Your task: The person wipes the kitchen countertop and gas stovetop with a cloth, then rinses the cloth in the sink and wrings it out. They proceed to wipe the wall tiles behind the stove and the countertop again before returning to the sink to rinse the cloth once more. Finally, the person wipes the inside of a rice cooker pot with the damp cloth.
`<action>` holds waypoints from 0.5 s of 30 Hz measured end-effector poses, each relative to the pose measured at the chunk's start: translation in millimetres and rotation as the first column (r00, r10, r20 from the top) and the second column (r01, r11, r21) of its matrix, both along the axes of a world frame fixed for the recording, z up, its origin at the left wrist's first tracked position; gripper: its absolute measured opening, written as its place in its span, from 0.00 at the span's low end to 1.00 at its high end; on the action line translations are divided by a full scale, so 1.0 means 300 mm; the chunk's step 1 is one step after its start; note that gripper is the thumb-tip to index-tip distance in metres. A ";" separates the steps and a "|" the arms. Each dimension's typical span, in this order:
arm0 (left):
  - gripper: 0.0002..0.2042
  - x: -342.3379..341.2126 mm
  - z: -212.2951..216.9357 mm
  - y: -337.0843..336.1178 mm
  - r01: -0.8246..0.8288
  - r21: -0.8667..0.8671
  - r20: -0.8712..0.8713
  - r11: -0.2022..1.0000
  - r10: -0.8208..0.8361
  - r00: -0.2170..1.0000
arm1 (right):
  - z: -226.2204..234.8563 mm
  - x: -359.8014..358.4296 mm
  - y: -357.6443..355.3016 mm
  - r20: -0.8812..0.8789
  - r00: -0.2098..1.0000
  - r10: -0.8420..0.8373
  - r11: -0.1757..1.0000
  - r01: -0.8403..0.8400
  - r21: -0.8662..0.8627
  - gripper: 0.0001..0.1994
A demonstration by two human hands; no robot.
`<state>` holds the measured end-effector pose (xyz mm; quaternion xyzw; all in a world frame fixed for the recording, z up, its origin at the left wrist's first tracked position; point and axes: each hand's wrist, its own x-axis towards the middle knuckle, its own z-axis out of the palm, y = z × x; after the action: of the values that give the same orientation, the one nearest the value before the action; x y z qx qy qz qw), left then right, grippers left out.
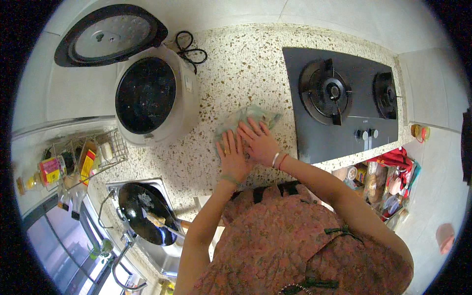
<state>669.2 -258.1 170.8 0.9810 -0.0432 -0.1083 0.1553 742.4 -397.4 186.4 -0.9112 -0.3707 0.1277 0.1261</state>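
Observation:
Both of my hands lie flat, side by side, on a thin pale-green cloth [240, 117] spread on the speckled counter [236, 64]. My left hand [233, 160] rests on the cloth's near left part with its fingers stretched out. Just right of it and a little farther away, my right hand [261, 143] presses down with fingers extended, its thumb side close against the left hand. Parts of the cloth under the palms are hidden. A bare strip of counter separates the cloth from the stove.
A white rice cooker [184, 115] stands left with its lid [110, 35] raised and a black cord [191, 55] behind. To the right sits a black gas stove [364, 98]. A wok [140, 209] lies in the sink at lower left, beneath a wire rack [118, 147] of packets.

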 end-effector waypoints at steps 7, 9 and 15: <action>0.47 -0.281 0.053 -0.002 0.201 -0.111 -0.122 0.973 -0.214 0.969 | 0.009 -0.308 -0.180 -0.115 0.987 0.111 0.994 -0.111 0.007 0.31; 0.46 -0.270 0.037 -0.017 0.251 -0.103 -0.101 0.963 -0.261 0.960 | 0.001 -0.329 -0.225 -0.161 0.985 0.055 0.998 -0.054 0.013 0.30; 0.39 -0.092 0.015 -0.149 0.293 -0.066 -0.072 0.954 -0.297 0.952 | -0.037 -0.268 -0.229 -0.273 0.928 -0.252 0.958 0.279 0.063 0.28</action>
<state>641.6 -302.8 175.3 0.9537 -0.1859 -0.1686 0.1656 661.9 -466.1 175.3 -0.9205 -0.2299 0.2101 0.2360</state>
